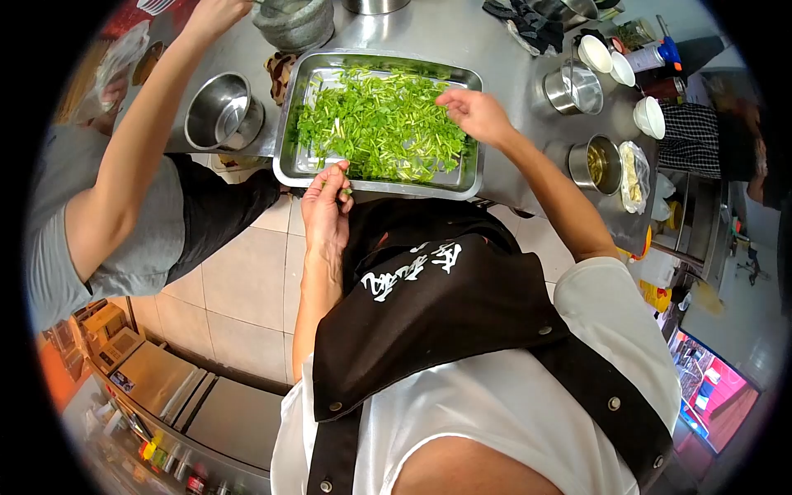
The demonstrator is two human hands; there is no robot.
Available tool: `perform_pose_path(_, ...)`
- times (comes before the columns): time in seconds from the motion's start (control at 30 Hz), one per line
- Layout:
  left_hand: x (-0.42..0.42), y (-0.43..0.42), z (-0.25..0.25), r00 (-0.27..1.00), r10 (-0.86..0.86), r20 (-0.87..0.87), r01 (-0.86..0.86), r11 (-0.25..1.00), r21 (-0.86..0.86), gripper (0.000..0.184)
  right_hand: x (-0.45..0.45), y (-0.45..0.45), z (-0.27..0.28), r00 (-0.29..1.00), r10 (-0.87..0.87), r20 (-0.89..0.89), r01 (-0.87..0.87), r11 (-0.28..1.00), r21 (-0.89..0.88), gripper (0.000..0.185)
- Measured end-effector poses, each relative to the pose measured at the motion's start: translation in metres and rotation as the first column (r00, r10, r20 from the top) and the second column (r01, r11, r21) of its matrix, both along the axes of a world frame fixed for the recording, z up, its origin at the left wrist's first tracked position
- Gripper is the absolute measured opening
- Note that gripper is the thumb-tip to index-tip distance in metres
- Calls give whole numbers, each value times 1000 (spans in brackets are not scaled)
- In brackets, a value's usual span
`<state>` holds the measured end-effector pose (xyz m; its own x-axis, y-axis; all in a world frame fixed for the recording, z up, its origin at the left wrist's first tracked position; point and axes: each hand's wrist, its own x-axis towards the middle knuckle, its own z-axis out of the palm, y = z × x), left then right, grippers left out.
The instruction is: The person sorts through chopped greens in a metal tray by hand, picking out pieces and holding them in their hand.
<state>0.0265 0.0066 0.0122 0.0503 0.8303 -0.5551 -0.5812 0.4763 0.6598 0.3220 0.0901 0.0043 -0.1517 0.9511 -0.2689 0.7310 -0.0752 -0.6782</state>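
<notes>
Pinching a few green scraps [346, 191] in our left hand [323, 206], beside the near-left corner of the steel tray [412, 193], we hold our right hand [477, 115] half-curled over its right side, its grip unclear. Chopped greens [371, 124] lie in it at the table's [371, 31] near edge; we seem to be picking through them, and another reach calls for clearing the rim.

Greens [379, 124] lie in the tray [378, 191].

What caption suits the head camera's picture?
Left hand and right hand at a metal tray of chopped greens.
</notes>
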Motion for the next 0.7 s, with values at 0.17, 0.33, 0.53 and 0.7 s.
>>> perform_pose_path(0.17,0,1,0,1000,-2,6,2,1000,2,22,-27,-10,-3,935,70,347,-171,948,269,21)
perform_pose_path(0.33,-1,1,-1,1000,2,10,-2,1000,9,21,-30,-13,17,893,349,283,-361,933,-10,18)
perform_pose_path(0.53,0,0,-3,1000,-5,10,5,1000,20,21,-34,-19,20,923,261,284,-302,947,111,29)
perform_pose_path(0.7,0,0,0,1000,-2,0,2,1000,13,21,-62,-21,1,953,93,289,-199,910,365,33)
